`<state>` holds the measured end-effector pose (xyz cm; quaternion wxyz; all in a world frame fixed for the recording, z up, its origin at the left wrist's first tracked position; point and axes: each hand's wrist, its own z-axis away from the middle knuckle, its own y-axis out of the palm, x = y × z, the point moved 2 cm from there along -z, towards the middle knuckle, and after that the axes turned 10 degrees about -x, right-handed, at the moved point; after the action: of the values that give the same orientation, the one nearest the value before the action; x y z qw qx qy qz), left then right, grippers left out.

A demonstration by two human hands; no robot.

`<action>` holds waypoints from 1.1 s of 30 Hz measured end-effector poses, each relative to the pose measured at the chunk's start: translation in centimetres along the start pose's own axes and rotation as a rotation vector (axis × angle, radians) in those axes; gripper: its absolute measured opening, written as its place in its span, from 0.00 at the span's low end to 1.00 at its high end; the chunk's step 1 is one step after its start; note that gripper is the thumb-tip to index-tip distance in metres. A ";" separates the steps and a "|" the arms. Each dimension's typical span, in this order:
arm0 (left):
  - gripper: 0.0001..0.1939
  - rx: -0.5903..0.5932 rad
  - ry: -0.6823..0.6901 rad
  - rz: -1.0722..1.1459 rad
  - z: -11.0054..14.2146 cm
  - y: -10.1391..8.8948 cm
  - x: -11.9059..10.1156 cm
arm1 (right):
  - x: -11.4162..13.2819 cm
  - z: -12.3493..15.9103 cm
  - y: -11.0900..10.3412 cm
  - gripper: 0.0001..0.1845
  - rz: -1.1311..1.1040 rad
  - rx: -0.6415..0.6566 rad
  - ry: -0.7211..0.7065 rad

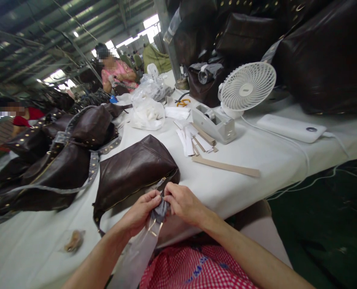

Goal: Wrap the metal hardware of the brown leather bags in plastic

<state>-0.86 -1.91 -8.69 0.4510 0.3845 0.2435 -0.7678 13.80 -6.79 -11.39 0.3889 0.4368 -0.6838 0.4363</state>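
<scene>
A dark brown leather handbag (133,170) lies on the white-covered table, its brass zipper facing me. At its near right corner, my left hand (144,208) pinches a dark strap end (161,208) partly wrapped in clear plastic. My right hand (180,200) grips the same spot from the other side, fingertips close to the left ones. A long clear plastic sleeve (136,253) hangs from there toward my lap, with gold-coloured hardware (154,228) showing near its top. The fingers hide the exact point where strap and plastic meet.
More brown bags (61,172) with studded straps lie at left. Paper strips (193,140), a tape dispenser (214,124), orange-handled scissors (183,103), a white fan (247,88) and a power bank (293,127) stand to the right. Two people sit beyond. A small plastic packet (73,241) lies front left.
</scene>
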 end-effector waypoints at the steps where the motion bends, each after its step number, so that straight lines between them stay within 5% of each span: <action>1: 0.20 0.013 -0.014 0.016 0.0 0.1 -0.1 | -0.1 0.0 0.1 0.12 -0.009 -0.020 0.005; 8: 0.19 0.073 -0.079 0.015 -0.3 0.2 0.0 | -1.3 0.7 0.8 0.09 -0.008 -0.086 -0.022; 15: 0.17 -0.046 -0.003 0.117 -1.0 0.3 0.9 | -1.9 1.8 1.4 0.06 -0.545 -0.246 0.408; 18: 0.18 -0.054 -0.041 0.160 -1.0 0.5 1.1 | -2.1 2.1 1.8 0.10 -0.636 -0.273 0.465; 23: 0.18 -0.093 0.001 0.239 -0.7 1.2 0.7 | -1.7 2.5 1.5 0.04 -0.482 -0.329 0.352; 28: 0.20 -0.067 0.003 0.285 -0.8 1.8 0.6 | -1.3 3.4 1.1 0.07 -0.075 -0.439 -0.017; 33: 0.18 0.055 0.001 0.159 -1.0 1.7 0.9 | -2.5 3.3 1.3 0.10 0.040 -0.406 -0.130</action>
<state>0.71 -2.50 -10.07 0.4998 0.4154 0.1914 -0.7356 12.85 -8.91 -15.06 0.4153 0.3629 -0.7899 0.2682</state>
